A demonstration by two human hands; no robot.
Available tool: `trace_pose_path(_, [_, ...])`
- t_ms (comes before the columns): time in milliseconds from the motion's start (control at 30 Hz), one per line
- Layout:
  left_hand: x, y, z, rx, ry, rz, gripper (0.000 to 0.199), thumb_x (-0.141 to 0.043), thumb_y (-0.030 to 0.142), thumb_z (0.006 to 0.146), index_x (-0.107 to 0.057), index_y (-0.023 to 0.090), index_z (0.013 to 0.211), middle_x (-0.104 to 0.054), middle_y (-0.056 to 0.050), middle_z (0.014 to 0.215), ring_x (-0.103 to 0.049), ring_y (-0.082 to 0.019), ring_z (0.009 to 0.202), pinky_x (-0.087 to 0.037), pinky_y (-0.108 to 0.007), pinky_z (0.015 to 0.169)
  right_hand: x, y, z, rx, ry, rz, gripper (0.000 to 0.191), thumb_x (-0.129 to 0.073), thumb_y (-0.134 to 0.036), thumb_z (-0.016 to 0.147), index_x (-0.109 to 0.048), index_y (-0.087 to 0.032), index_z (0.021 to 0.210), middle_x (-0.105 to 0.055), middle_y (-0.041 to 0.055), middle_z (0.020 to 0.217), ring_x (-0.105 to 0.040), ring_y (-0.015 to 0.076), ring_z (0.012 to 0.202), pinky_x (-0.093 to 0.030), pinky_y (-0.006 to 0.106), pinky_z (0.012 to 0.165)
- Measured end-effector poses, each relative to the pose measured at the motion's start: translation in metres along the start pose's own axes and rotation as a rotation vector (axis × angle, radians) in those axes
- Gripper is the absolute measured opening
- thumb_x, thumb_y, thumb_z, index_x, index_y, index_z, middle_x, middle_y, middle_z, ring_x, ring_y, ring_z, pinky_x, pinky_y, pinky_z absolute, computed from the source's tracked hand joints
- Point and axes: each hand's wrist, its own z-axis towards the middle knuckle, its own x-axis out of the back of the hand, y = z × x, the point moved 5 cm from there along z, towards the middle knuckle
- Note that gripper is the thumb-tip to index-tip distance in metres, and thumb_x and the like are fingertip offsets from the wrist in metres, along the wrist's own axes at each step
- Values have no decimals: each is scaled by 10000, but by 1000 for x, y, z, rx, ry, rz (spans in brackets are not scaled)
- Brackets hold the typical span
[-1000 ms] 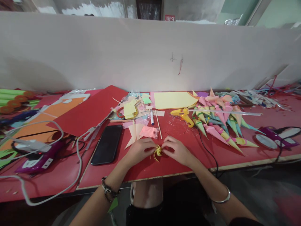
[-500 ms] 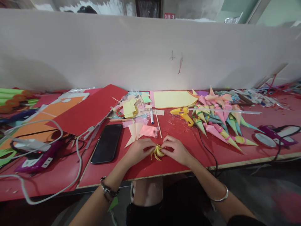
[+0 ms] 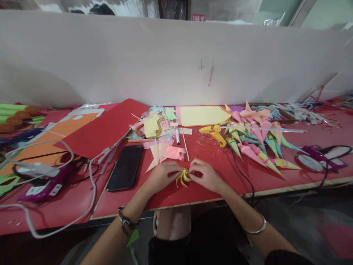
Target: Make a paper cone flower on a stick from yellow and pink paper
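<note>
A small yellow paper piece with curled strips [image 3: 183, 179] is held just above the red table [image 3: 171, 195], near its front edge. My left hand [image 3: 164, 176] pinches it from the left, and my right hand [image 3: 206, 176] pinches its right side. Beyond the hands lie a pink packet [image 3: 174, 152], a cream paper shape [image 3: 157, 156], a thin stick [image 3: 185, 144] and a capped marker [image 3: 178, 136]. A black phone [image 3: 125, 168] rests left of my left hand. The fingertips partly cover the yellow piece.
A yellow glue gun [image 3: 213, 134] with a long clear stick lies beyond my right hand, its black cable running to the table edge. Many paper cones [image 3: 256, 136] are heaped at the right. White cables [image 3: 93, 191] and a purple power strip [image 3: 46, 187] lie left.
The curled yellow strips have shifted slightly between the fingertips. Both hands stay in nearly the same place.
</note>
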Motion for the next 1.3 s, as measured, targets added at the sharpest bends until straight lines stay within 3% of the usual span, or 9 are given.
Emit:
trace_pose_path(667, [-2, 0, -2, -29, 8, -24, 197, -457, 220, 830, -648, 183, 861, -633, -35, 772, -576, -109, 700, -439, -197, 623, -2, 3, 0, -12, 2, -23, 83, -514, -176, 772, -563, -177, 705, -501, 5, 758, -505, 108, 688, -398, 221, 623])
trace_pose_path(900, [2, 1, -4, 70, 29, -82, 271, -370, 239, 866, -618, 152, 800, -613, -36, 743, -553, -113, 691, -426, -222, 651, -2, 3, -1, -2, 25, -34, 74, -523, -191, 767, -557, -176, 703, -500, 2, 751, -503, 101, 667, -393, 212, 600])
trace_pose_path(1000, [6, 1, -6, 89, 63, -81, 248, -402, 314, 848, -582, 153, 905, -604, -48, 817, -552, -138, 755, -433, -257, 703, -1, 2, -2, 17, 57, -29, 57, -523, -201, 769, -556, -179, 728, -501, 3, 760, -506, 100, 672, -402, 212, 608])
trace_pose_path(1100, [4, -1, -8, 102, 50, -55, 493, -558, 447, 724, -467, 151, 1108, -544, -93, 1038, -512, -198, 951, -419, -320, 824, 1, 0, -3, 60, 92, -32, 45, -521, -186, 767, -564, -182, 757, -508, 13, 790, -520, 113, 733, -420, 225, 669])
trace_pose_path(1200, [-5, -2, -9, 112, -21, -2, 808, -640, 507, 614, -296, 170, 1263, -384, -132, 1250, -367, -255, 1157, -347, -376, 941, 3, -1, -4, 102, 128, -47, 81, -508, -163, 774, -582, -189, 794, -512, 22, 815, -526, 118, 767, -431, 233, 706])
trace_pose_path(1300, [-12, -1, -9, 106, -70, 54, 861, -638, 512, 614, -223, 216, 1308, -331, -118, 1285, -303, -265, 1201, -313, -403, 969, 4, -3, -6, 145, 154, -54, 103, -501, -170, 787, -593, -202, 819, -520, 29, 840, -531, 121, 785, -440, 238, 719])
